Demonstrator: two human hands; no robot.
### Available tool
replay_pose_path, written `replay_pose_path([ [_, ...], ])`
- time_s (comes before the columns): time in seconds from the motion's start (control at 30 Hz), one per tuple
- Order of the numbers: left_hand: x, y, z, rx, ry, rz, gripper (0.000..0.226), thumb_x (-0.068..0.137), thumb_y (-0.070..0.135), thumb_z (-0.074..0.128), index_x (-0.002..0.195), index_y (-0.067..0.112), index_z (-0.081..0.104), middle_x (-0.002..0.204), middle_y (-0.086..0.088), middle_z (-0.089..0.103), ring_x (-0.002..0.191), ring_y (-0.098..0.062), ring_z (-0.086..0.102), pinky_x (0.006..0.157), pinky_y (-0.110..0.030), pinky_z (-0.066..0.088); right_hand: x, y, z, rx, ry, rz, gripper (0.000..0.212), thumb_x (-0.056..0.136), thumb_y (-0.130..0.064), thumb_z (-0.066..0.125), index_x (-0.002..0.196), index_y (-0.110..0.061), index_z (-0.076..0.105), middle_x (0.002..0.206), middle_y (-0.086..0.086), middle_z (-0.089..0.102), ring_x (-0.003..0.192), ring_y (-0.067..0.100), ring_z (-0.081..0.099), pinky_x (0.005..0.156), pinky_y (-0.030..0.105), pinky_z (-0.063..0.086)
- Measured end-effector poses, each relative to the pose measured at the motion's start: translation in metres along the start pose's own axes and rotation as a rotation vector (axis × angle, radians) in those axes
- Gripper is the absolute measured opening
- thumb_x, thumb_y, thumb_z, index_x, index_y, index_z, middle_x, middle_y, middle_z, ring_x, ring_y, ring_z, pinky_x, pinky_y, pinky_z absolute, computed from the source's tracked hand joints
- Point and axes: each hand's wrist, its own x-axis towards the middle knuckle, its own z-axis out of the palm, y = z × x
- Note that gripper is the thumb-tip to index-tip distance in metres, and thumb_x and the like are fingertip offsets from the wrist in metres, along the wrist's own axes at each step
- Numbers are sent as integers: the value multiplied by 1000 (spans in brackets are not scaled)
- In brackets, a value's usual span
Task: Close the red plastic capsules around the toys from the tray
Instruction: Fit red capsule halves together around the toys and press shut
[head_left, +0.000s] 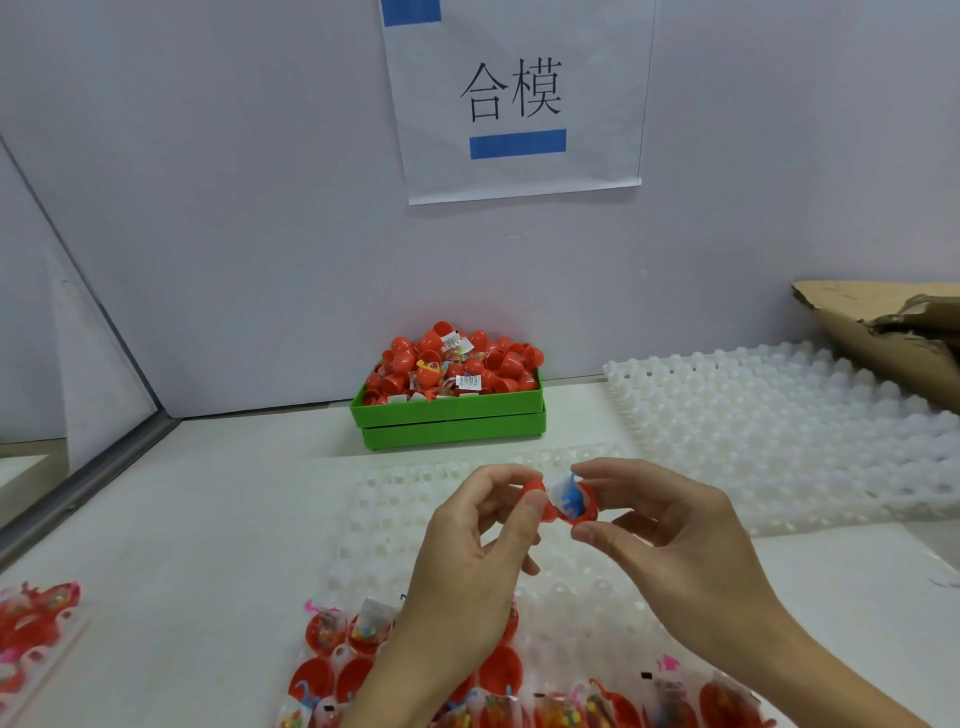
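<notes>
Our left hand (467, 551) pinches one red capsule half (535, 496) between thumb and curled fingers; our right hand (670, 525) pinches the other half (584, 512), holding a blue toy (571, 496). Both hover above the near white tray (597, 582), halves touching, still apart.

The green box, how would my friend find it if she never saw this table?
Look under the paper sign on the back wall. Against that wall sits the green box, heaped with red capsules. Nothing else on the table is green.
</notes>
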Motion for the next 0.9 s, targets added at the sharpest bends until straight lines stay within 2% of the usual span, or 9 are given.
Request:
replay_pose_path([
  [0.23, -1, 0, 0, 17, -63, -10, 19, 88, 44, 53, 102, 46, 66, 92, 9, 70, 81, -9, 63, 64, -23, 55, -1, 4, -1, -66, -83, -43, 54, 79, 6, 75, 103, -41, 73, 103, -8, 72, 99, 19, 66, 72, 37, 58],
  [0.47, 0, -2, 0, 20, -51, -27, 21, 86, 47, 53, 102, 41, 66, 92, 9, 71, 81, -11, 64, 64, -24, 55, 0, 2, -3, -116, -114, -97, 54, 80, 7, 73, 106, -40, 74, 100, -10, 67, 97, 18, 65, 71, 34, 56],
  [0.67, 0, 0, 1, 23, -59, -19, 19, 87, 46, 54, 102, 45, 65, 93, 10, 71, 80, -9, 63, 64, -23, 54, -1, 2, -2, -107, -76, -122, 64, 77, 9, 76, 118, -39, 67, 98, -11, 68, 96, 16, 65, 70, 27, 55],
  [0.8, -1, 1, 1, 16, -52, -13, 23, 87, 44, 55, 105, 35, 66, 92, 7, 71, 82, -9, 64, 63, -22, 54, -1, 3, -2, -123, -105, -126, 47, 78, 7, 76, 108, -30, 74, 97, -12, 68, 93, 18, 66, 69, 34, 57],
  [0.9, -1, 2, 1, 15, -45, -6, 24, 87, 42, 55, 104, 30, 67, 90, 6, 71, 81, -9, 65, 62, -21, 54, -1, 2, -2, -164, -112, -145, 44, 78, 6, 77, 107, -27, 76, 97, -13, 67, 91, 17, 66, 68, 32, 56],
])
